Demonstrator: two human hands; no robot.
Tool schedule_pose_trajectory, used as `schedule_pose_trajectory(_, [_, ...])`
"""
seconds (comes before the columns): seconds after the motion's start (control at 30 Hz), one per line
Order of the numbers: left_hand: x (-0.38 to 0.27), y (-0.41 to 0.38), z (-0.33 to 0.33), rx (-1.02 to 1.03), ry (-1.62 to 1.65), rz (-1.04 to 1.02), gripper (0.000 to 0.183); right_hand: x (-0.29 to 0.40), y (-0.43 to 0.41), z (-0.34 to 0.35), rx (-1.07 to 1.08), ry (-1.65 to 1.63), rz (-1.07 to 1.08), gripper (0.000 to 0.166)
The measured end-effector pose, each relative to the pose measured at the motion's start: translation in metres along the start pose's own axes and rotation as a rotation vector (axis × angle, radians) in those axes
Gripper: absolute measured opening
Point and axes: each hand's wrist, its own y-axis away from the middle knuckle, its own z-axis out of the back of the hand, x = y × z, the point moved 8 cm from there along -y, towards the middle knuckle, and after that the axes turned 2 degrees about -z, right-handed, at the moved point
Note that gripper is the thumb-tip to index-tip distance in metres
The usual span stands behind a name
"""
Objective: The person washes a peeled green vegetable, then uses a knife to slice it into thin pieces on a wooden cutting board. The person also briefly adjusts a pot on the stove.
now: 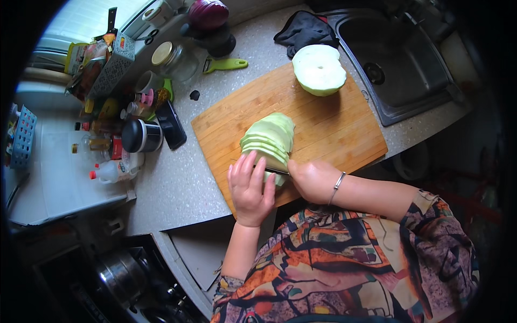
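Note:
Pale green slices of a peeled vegetable, perhaps a gourd (pixel 270 135), overlap in a row on a wooden cutting board (pixel 218 117). My right hand (pixel 313 179) grips a knife, its handle hidden in the fist. The narrow dark edge of the knife blade (pixel 272 170) shows between the slices and a small uncut end piece (pixel 278 179). My left hand (pixel 251 187) rests with spread fingers on the near end of the vegetable, touching it beside the blade. A large peeled half (pixel 319 70) of the pale vegetable stands at the board's far right corner, cut face up.
A metal sink (pixel 400 68) lies right of the board, with a dark cloth (pixel 307 32) beside it. A green peeler (pixel 226 64), a glass jar (pixel 179 60), a phone (pixel 171 124) and a black-lidded jar (pixel 141 136) stand or lie left and behind. A metal pot (pixel 123 276) is lower left.

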Motion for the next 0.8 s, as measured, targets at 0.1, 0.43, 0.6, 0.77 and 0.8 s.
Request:
schedule_pose_trajectory(0.1, [0.004, 0.021, 0.015, -0.146, 0.084, 0.047, 0.028, 0.003, 0.008, 0.018, -0.036, -0.096, 0.036, 0.018])
schedule_pose_trajectory(0.43, [0.001, 0.037, -0.001, -0.155, 0.088, 0.038, 0.026, 0.025, 0.031, 0.036, -0.041, -0.062, 0.052, 0.020])
schedule_pose_trajectory(0.6, [0.002, 0.038, -0.002, -0.170, 0.083, 0.036, 0.024, 0.023, 0.032, 0.037, 0.035, -0.026, -0.006, 0.020])
schedule_pose_trajectory(0.77, [0.004, 0.042, -0.005, -0.191, 0.090, 0.042, 0.024, 0.025, 0.028, 0.036, 0.091, 0.003, -0.040, 0.020])
schedule_pose_trajectory(0.8, [0.005, 0.044, -0.007, -0.193, 0.095, 0.046, 0.025, 0.025, 0.027, 0.035, 0.107, 0.015, -0.054, 0.020])
